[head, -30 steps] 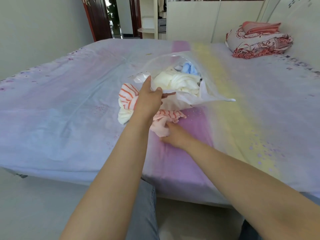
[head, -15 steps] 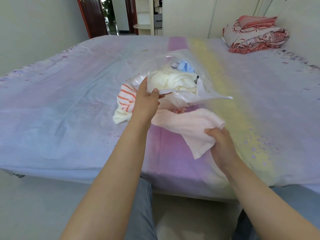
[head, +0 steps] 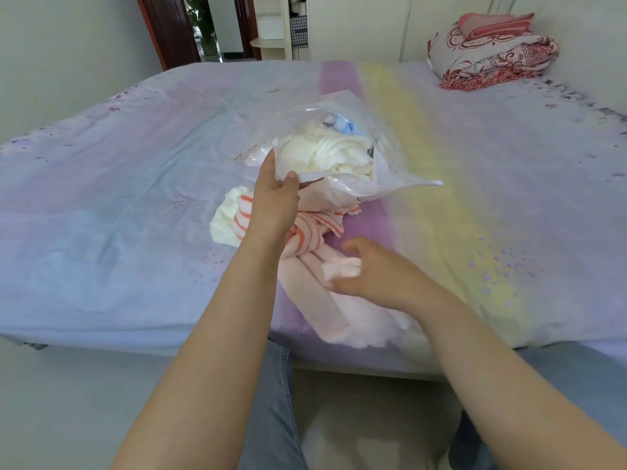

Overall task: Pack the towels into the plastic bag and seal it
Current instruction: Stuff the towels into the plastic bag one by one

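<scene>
A clear plastic bag (head: 356,110) lies on the bed with its mouth facing me, holding a cream towel (head: 325,154) and a blue one (head: 346,125). My left hand (head: 271,201) pinches the bag's near rim and lifts it open. Just below the bag lies a cream and orange striped towel (head: 237,218). A pale pink towel (head: 312,293) stretches from there to the bed's front edge. My right hand (head: 369,269) grips a bunched part of the pink towel; it is blurred by motion.
The bed (head: 118,184) has a pale lilac sheet with purple and yellow bands. Folded red patterned bedding (head: 492,52) sits at the far right corner. An open doorway (head: 210,28) is behind the bed. My knees are below the bed's front edge.
My right hand pulled the pink towel out to the right, then came back left and regripped it bunched near the middle. My left hand kept its pinch on the bag rim.
</scene>
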`<state>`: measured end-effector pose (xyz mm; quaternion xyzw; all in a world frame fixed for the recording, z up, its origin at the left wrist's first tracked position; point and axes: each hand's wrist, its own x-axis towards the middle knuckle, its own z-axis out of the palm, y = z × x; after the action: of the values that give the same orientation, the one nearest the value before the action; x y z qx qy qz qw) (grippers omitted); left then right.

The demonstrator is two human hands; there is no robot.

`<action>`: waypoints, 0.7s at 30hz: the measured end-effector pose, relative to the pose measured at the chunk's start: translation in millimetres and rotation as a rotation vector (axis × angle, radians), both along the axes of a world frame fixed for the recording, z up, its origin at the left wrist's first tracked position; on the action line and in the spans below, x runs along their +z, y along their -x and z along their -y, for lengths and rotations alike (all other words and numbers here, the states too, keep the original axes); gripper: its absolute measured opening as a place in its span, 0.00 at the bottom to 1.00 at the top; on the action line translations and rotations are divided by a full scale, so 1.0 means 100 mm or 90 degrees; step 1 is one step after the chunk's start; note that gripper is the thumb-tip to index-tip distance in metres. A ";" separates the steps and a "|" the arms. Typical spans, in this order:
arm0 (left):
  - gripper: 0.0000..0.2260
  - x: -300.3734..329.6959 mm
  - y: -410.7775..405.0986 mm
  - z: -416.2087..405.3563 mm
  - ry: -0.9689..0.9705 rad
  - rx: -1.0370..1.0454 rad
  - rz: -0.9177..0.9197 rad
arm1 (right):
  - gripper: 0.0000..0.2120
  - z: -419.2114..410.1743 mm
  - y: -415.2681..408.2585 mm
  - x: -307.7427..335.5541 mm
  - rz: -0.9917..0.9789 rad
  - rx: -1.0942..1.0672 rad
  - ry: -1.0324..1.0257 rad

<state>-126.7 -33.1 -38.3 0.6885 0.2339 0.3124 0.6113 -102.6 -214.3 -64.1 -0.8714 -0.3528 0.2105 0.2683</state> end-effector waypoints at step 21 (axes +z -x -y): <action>0.26 -0.16 0.07 0.17 -0.018 0.022 -0.021 | 0.13 -0.24 -0.18 0.05 0.033 -0.010 -0.264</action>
<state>-133.8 -50.5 -54.0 0.6978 0.2515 0.3152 0.5920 -84.1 -190.4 -59.1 -0.8054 -0.3887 0.1088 0.4342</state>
